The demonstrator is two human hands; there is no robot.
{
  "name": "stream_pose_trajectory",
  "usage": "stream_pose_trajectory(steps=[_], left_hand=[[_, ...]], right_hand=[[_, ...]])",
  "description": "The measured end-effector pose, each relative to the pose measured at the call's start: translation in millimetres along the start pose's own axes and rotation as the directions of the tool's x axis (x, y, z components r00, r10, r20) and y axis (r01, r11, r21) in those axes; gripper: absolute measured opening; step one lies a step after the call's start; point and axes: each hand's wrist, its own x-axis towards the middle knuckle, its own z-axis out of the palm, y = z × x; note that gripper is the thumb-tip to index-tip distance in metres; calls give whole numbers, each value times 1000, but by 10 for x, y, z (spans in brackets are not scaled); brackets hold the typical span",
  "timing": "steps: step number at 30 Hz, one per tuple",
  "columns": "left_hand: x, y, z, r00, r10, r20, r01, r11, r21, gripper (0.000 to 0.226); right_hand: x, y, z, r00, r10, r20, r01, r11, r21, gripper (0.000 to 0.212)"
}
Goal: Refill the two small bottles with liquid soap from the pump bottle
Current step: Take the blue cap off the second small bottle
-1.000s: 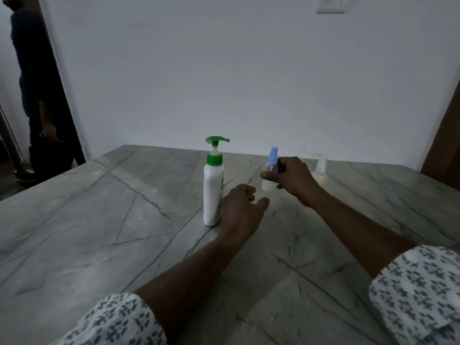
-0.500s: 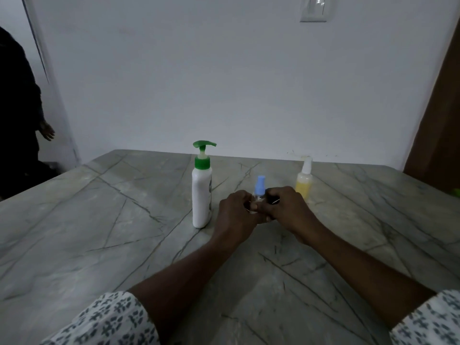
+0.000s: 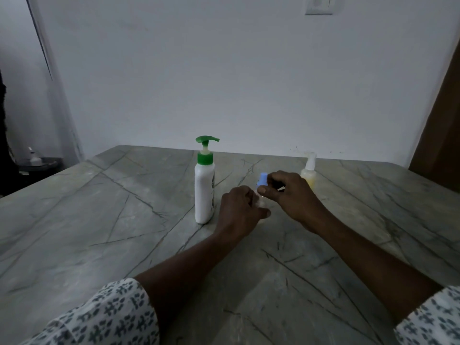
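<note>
Pump bottle [image 3: 204, 190], white with a green collar and green pump head, stands upright on the grey veined desk [image 3: 99, 220], left of centre and toward the far side, its spout pointing right. Just to its right, the left hand [image 3: 240, 207] rests low on the desk with its fingers curled round the clear body of the small blue-capped bottle [image 3: 259, 195]. Most of that body is hidden behind the fingers, so its fill level cannot be told. The bottle stands near the middle of the desk, between the two hands. Its blue cap [image 3: 262, 180] rises above the left hand's knuckles. The right hand [image 3: 291, 195] comes in from the right and pinches the cap between thumb and fingertips, with the remaining fingers bent above it. Just beyond the right hand, further right and farther back, the second small bottle [image 3: 308, 174] stands upright with yellowish liquid inside and a pale spray top. No hand touches it. Both forearms reach in from the near edge, ending in patterned white sleeves [image 3: 107, 317]. A plain white wall [image 3: 224, 83] rises behind the desk, with a switch plate [image 3: 319, 6] high on its right part.
</note>
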Motion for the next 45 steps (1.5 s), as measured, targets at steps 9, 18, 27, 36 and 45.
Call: stream_pose_trajectory(steps=[9, 18, 27, 36, 45], left_hand=[[-25, 28, -6, 1000, 18, -10, -18, 998, 53, 37], [-21, 4, 12, 1000, 16, 0, -16, 1000, 15, 31], [-7, -26, 27, 1000, 15, -11, -15, 1000, 13, 36], [-8, -16, 19, 1000, 1, -19, -1, 1000, -8, 39], [-6, -20, 4, 1000, 25, -5, -25, 1000, 1, 33]], right_hand=[[-100, -27, 99, 983, 162, -84, -146, 974, 172, 29], [-101, 16, 83, 979, 198, 39, -200, 927, 317, 38], [-94, 5, 105, 985, 169, 18, -165, 919, 357, 32], [-70, 19, 130, 986, 84, -141, -56, 980, 191, 23], [-67, -47, 107, 989, 78, -125, -64, 992, 109, 32]])
